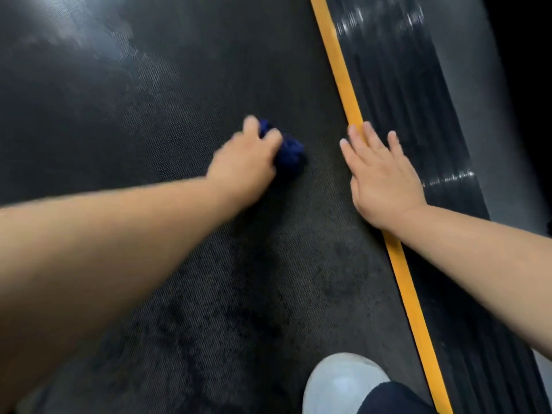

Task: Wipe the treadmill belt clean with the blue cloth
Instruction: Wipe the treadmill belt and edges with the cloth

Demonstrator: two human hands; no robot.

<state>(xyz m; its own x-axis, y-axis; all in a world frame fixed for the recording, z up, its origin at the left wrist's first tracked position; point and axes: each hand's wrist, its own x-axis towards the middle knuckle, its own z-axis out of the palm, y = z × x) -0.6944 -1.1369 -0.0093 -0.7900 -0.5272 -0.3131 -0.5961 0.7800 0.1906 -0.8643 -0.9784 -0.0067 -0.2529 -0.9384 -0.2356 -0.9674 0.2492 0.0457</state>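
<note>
**Small wad, big belt: where the wipe could fail**

The left hand [248,156] has its fingers curled round the cloth [291,152], which is bunched into 1 tight wad and pressed to the belt [149,130]. Only a little blue shows past the fingertips, on the side of the grip toward the right hand [379,174]. That hand lies flat with straight fingers across the stripe [334,55], holding nothing; the rail [403,85] runs just beyond it.

The risks, as judged:

- So small a wad touches little belt per pass, so strips may be missed. The dark blotches [343,252] nearer the person than the grip look unwiped.
- A hard push could drag the wad out from under the fingers.
- With a shoe [340,380] also on the belt, the belt may creep underfoot and upset the person's balance.
</note>
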